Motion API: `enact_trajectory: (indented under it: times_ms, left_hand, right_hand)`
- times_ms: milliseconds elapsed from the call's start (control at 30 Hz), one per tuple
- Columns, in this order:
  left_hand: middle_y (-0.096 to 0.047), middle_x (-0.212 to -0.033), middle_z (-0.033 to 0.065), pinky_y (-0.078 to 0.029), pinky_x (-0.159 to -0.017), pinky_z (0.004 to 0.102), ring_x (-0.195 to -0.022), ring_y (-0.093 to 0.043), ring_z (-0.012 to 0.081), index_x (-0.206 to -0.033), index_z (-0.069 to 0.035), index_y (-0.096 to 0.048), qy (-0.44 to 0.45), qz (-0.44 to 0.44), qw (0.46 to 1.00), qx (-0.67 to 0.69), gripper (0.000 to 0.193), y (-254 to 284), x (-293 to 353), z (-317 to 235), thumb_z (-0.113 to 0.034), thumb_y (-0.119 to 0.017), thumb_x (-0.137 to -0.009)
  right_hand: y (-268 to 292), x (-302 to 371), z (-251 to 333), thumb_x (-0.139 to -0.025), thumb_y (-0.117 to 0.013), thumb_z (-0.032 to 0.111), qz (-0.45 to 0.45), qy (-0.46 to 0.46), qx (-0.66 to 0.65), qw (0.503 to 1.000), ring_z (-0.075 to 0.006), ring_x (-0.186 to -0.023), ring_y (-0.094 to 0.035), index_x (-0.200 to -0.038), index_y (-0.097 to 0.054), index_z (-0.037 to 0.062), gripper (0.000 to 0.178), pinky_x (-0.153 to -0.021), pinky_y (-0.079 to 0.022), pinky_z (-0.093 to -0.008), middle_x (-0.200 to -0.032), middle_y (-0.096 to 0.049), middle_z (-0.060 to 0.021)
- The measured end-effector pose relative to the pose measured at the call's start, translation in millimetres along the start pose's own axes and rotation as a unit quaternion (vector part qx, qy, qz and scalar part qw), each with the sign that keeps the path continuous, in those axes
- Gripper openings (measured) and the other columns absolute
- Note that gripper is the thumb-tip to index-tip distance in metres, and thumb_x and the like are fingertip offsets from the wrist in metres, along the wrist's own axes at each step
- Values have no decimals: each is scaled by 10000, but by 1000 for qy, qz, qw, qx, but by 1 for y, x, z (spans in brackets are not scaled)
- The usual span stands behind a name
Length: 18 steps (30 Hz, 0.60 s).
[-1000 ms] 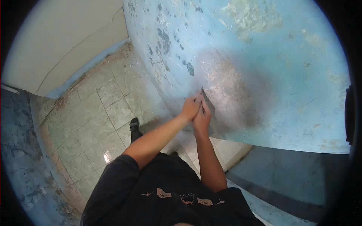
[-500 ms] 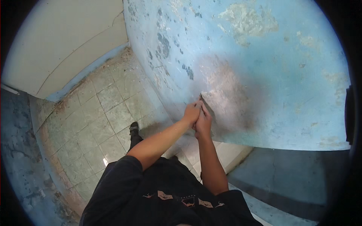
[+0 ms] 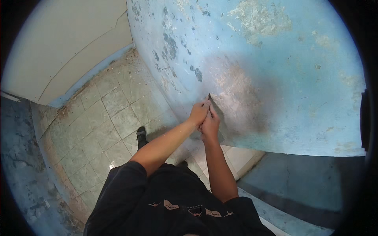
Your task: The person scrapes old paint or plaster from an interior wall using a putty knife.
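Together at the blue painted wall (image 3: 299,118), my left hand (image 3: 199,113) and my right hand (image 3: 210,123) are closed on one thin, dark-tipped scraper (image 3: 209,96). My left fingers lie over its front part, while the right hand wraps it just behind, touching the left. Only the narrow tip shows beyond the fingers; the handle is hidden. That tip points at the left edge of a bare, pinkish-brown patch (image 3: 240,92) where the paint is gone. A shadow of hands and tool falls on the wall beside them.
Greenish floor tiles (image 3: 104,122) lie below to the left, with dirt and crumbs along the edges. A cream panel (image 3: 67,51) stands at the far left, a stained dark blue wall (image 3: 23,157) nearer. At right, a grey-blue recess (image 3: 299,185) opens under the wall's lower edge.
Both hands and the scraper have shifted slightly up and to the left along the wall. The grip looks the same, and the bare patch shows no clear difference.
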<state>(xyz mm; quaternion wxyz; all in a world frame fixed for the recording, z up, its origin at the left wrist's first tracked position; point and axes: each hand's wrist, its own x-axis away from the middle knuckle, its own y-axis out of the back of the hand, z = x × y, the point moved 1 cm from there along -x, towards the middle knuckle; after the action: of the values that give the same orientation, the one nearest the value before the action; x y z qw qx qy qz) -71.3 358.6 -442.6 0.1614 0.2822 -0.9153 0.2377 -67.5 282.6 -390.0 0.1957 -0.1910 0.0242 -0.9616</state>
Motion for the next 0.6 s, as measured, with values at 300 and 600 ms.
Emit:
enact_trajectory:
  times_ms: [300,600]
  left_hand:
    - [-658,-829,90,-501,-629,344,-728,-600,141,-975,6,-672,56,-8,997,57,380,2,5,-14,-337,-525,-1044]
    - [-635,-759,99,-483,-553,377,-646,-581,155,-983,11,-648,-140,-70,988,-2,380,6,-15,22,-341,-517,-1040]
  right_hand:
    - [1,-7,-8,-1064,-529,238,15,10,25,1000,-33,-458,-405,-1415,-583,78,390,-389,-294,-242,-684,-571,29]
    - [-16,0,0,-1062,-528,233,15,-14,4,1000,-32,-467,-414,-1410,-590,80,385,-394,-292,-240,-674,-566,39]
